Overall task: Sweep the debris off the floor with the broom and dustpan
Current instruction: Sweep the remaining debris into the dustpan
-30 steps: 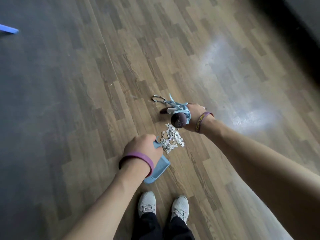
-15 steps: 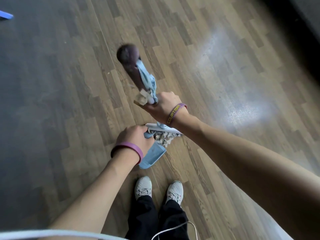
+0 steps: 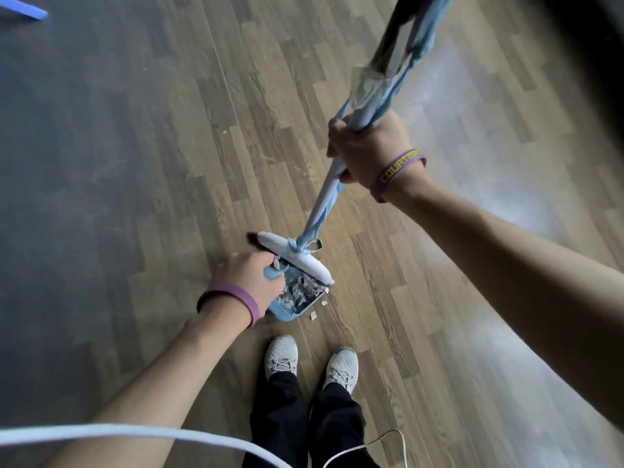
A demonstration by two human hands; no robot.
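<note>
My right hand (image 3: 368,153) grips the broom handle (image 3: 324,204), which is wrapped with a pale blue strap and rises toward the upper right. The white broom head (image 3: 297,258) lies across the mouth of the blue dustpan (image 3: 290,310). Gripping the dustpan's handle, my left hand (image 3: 250,282) holds the pan tilted on the wood floor. Shredded paper debris (image 3: 304,292) is heaped inside the pan. Two small scraps (image 3: 313,315) lie on the floor just beside the pan's edge.
My two white shoes (image 3: 310,363) stand right behind the dustpan. A white cable (image 3: 135,434) crosses the bottom of the view. A blue object (image 3: 23,8) pokes in at the top left. A few tiny specks (image 3: 297,168) dot the floor ahead. Dark wall base at top right.
The broom handle swung from leaning left to rising up and right, with my right hand higher on it. The broom head pushed the paper heap into the dustpan, which stayed in my left hand.
</note>
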